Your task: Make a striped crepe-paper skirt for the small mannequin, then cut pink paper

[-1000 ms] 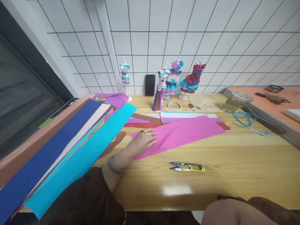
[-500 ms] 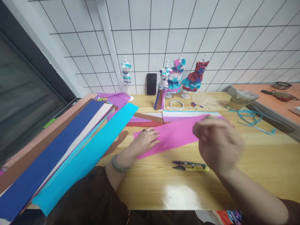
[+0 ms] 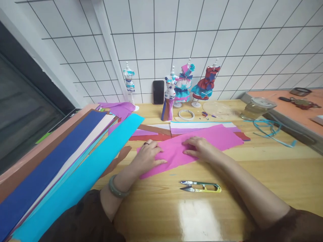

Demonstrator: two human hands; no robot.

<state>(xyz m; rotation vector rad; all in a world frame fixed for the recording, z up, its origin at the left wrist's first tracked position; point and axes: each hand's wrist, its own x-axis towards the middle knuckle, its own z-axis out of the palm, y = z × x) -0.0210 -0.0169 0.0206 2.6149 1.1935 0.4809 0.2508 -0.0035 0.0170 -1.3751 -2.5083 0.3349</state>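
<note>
A bright pink sheet of crepe-like paper or fabric (image 3: 214,141) lies at a slant on the wooden table. My left hand (image 3: 150,156) rests flat on its left end, fingers stretched out, with a ring on one finger and a green bangle at the wrist. On the middle of the sheet lies my right hand (image 3: 198,148), its fingers apart and slightly bent, pressing down on the surface. Thread snips (image 3: 200,187) with a yellow and green handle lie below the sheet, touched by neither hand.
Long coloured strips (image 3: 83,178) are stacked at the left. Small dressed mannequins (image 3: 169,94), a phone (image 3: 158,92) and a roll of tape (image 3: 186,115) stand or lie along the tiled wall. At the right are a glass jar (image 3: 258,109) and blue ribbon (image 3: 270,129).
My right hand has come down from above the sheet's right end onto its middle. My left hand stays on the left end, its fingers more spread. The view has shifted slightly.
</note>
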